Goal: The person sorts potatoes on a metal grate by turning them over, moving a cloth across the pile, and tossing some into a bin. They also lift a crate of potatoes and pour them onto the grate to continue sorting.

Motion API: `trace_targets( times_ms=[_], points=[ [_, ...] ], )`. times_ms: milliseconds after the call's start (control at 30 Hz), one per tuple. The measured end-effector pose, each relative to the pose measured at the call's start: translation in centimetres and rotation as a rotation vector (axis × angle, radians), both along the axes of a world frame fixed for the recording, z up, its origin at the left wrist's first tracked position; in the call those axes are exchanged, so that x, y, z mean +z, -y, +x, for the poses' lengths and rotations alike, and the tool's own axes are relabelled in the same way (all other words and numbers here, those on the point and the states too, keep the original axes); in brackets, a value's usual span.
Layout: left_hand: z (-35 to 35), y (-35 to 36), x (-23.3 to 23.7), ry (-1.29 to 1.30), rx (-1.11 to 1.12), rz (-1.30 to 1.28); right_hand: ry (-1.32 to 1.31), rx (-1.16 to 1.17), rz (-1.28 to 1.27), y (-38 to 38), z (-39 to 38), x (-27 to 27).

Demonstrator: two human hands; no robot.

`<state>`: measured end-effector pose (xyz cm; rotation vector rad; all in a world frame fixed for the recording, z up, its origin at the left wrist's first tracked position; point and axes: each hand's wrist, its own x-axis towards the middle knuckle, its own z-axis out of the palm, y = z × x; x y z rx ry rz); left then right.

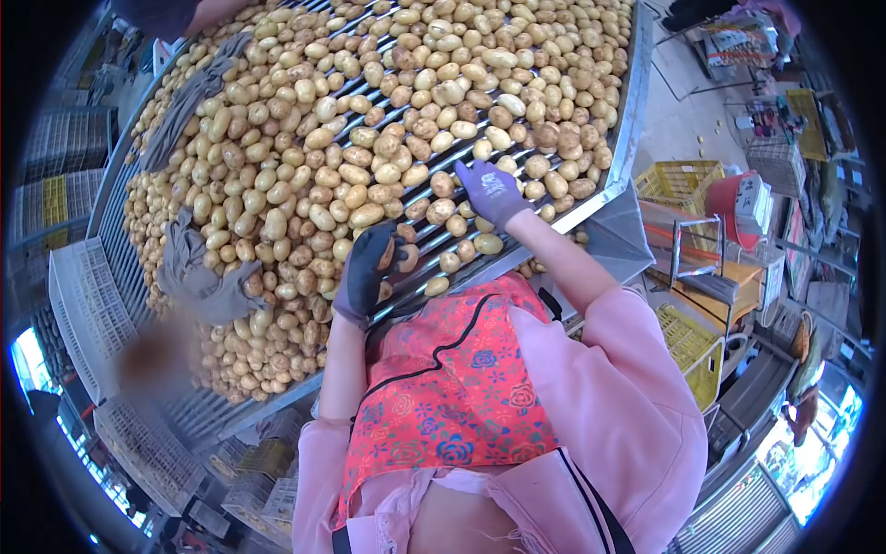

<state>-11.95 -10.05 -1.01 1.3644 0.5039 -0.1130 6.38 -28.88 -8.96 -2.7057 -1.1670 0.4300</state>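
Observation:
Potatoes (277,222) are heaped over a sloped metal roller table (420,209) in front of me. My left hand (365,275), in a dark-palmed glove, is at the table's near edge with its fingers curled around a potato (386,255). Another potato (407,258) lies right beside those fingers. To the right, my right hand (491,192) wears a purple glove and reaches over the rollers. Its fingers are stretched out among loose potatoes, with one potato (442,185) just left of the fingertips. The underside of this hand is hidden.
Grey cloths (189,115) lie on the heap at the left. A metal rim (620,166) bounds the table on the right. Yellow crates (681,185) and a red tub (736,208) stand beyond it. Another person's arm (210,14) shows at the top left. White crates (90,305) stand left.

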Motion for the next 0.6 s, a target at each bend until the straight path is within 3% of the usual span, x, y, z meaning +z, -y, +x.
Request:
trace_targets(
  times_ms=[33,100,167,233,267,300,367,433,500,533,567,600],
  points=[
    [0.1,0.2,1.2,-0.077,0.074,-0.152,-0.021,-0.009,-0.021,-0.3,0.3,0.1],
    [-0.7,-1.3,1.0,-0.380,-0.131,0.009,-0.157,-0.117,0.140,1.3,0.2,1.0],
    [-2.2,-2.4,-2.5,-0.271,-0.316,0.247,-0.265,-0.198,0.632,5.2,-1.2,1.4],
    [-1.1,-1.2,-0.5,-0.464,-0.671,0.544,-0.962,-0.605,0.785,9.7,-2.8,5.5],
    [-1.8,-1.0,-3.1,-0.323,-0.706,0.658,-1.036,-0.741,0.891,12.8,-4.1,5.6],
    [-1.3,-0.3,-3.4,-0.316,-0.721,0.656,-1.107,-0.879,1.002,16.5,-5.9,5.2],
    [0.1,2.0,-3.8,-0.518,-0.683,0.381,-1.298,-1.150,1.018,25.6,-10.1,3.8],
    [1.8,3.2,-4.3,-0.478,-0.747,0.463,-1.190,-1.362,0.988,31.1,-14.8,3.2],
    [3.4,4.2,-4.8,-0.404,-0.832,0.623,-0.996,-1.657,0.599,36.9,-19.8,-1.4],
    [3.7,4.1,-5.9,-0.339,-0.827,0.566,-0.989,-1.671,0.607,37.1,-21.1,-2.4],
    [3.8,4.2,-6.0,-0.313,-0.761,0.498,-0.718,-1.160,-0.078,37.0,-21.9,-3.1],
    [4.0,3.7,-6.1,-0.321,-0.715,0.350,-0.531,-0.970,-0.068,36.9,-22.5,-3.9]
  ],
)
